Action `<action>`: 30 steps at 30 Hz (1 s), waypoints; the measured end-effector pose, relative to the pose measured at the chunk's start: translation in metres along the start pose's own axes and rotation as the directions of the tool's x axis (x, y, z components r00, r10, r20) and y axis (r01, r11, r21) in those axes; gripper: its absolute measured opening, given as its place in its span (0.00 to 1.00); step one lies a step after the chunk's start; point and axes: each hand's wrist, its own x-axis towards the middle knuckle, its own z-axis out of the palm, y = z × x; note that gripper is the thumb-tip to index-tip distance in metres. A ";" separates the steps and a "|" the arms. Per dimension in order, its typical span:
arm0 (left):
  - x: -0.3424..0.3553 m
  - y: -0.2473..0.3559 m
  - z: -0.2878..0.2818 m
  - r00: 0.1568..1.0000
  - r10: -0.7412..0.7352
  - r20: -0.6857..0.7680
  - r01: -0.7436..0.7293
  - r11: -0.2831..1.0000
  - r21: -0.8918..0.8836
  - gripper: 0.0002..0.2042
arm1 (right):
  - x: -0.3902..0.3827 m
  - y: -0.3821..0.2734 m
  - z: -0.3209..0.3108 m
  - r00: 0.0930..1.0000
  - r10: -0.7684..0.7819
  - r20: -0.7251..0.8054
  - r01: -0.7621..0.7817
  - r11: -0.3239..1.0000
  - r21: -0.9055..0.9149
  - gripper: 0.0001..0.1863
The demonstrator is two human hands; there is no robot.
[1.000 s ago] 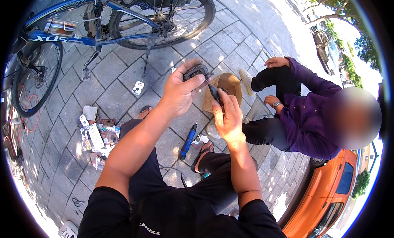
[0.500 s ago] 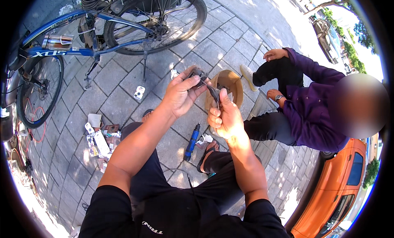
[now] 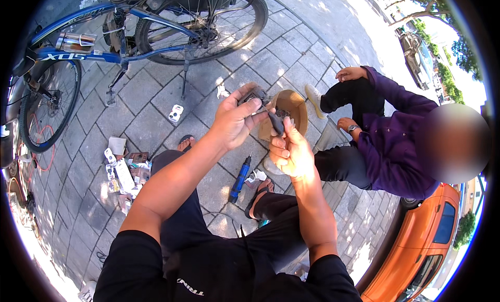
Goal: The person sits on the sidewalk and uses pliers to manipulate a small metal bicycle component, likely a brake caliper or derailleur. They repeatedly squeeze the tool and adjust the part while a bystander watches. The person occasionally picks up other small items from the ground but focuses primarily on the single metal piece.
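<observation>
In front of me, above the paving, my left hand (image 3: 233, 119) is closed around a small dark mechanical part (image 3: 252, 100), with thumb and fingers on either side of it. My right hand (image 3: 292, 153) grips a small tool with a dark, tapered handle (image 3: 276, 125). The tool's thin end points at the part and seems to meet it; the exact contact is too small to tell. Just beyond my right hand stands an open brown cardboard box (image 3: 298, 102) with dark bits inside. A blue, pen-shaped power screwdriver (image 3: 240, 179) lies on the paving between my feet.
A blue bicycle (image 3: 104, 55) stands on its kickstand at the upper left. Small boxes and blister packs (image 3: 125, 171) lie left of my leg; a white pack (image 3: 176, 113) is farther ahead. A seated person in purple (image 3: 396, 114) is at right, near an orange car (image 3: 416, 250).
The tool's handle has tilted in my right hand, and that hand has shifted slightly right and nearer me. My left hand still holds the part. The view has moved slightly.
</observation>
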 end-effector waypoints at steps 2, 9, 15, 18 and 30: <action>0.002 0.002 0.001 1.000 0.020 -0.019 -0.020 0.999 0.029 0.19 | 0.001 -0.003 0.005 0.994 0.111 0.012 -0.112 0.991 0.073 0.30; 0.001 0.005 -0.001 0.999 0.020 -0.035 -0.019 0.999 0.027 0.20 | -0.010 0.001 0.023 0.600 -0.730 0.326 0.550 0.080 -0.831 0.09; -0.004 0.007 0.003 0.999 0.041 -0.009 -0.040 0.998 0.038 0.21 | -0.005 -0.003 0.024 0.989 0.059 0.133 -0.092 0.961 0.260 0.25; 0.000 0.005 0.002 0.998 0.059 -0.012 -0.058 0.998 0.033 0.21 | 0.002 0.002 0.002 0.981 -0.191 0.028 0.193 0.974 -0.115 0.19; -0.009 0.010 0.007 1.000 0.000 -0.006 0.001 1.000 0.021 0.20 | -0.004 -0.001 0.020 0.996 0.015 0.090 -0.029 0.986 0.167 0.25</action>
